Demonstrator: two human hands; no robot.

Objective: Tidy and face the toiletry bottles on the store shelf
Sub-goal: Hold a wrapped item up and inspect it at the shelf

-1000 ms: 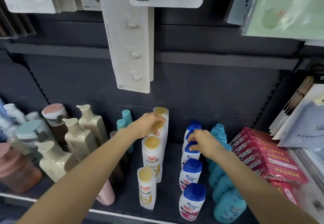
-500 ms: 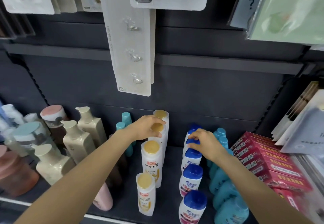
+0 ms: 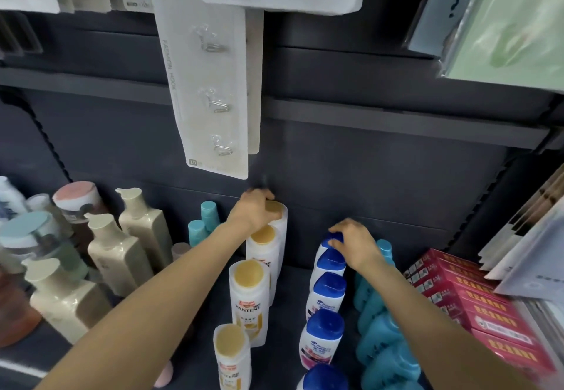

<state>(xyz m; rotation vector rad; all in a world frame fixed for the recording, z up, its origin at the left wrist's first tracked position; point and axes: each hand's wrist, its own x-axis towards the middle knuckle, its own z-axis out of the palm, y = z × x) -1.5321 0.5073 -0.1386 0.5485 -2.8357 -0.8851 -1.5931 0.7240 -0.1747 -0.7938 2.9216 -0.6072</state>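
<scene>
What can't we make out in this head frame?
- Rearmost gold-cap bottle: left hand covers its cap, so the grip is unclear.
- Rearmost blue-cap bottle: right hand hides most of it.
- Nearest blue-cap bottle: cut off by bottom edge.
- Red boxes: print blurred, unreadable.

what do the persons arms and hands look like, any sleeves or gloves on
Both forearms are bare as far as the frame shows, with no sleeve edge in view. The left hand and right hand wear no gloves. No watch, bracelet or ring shows on either wrist or on the fingers, though the picture is slightly blurred, so small details could be missed.
</scene>
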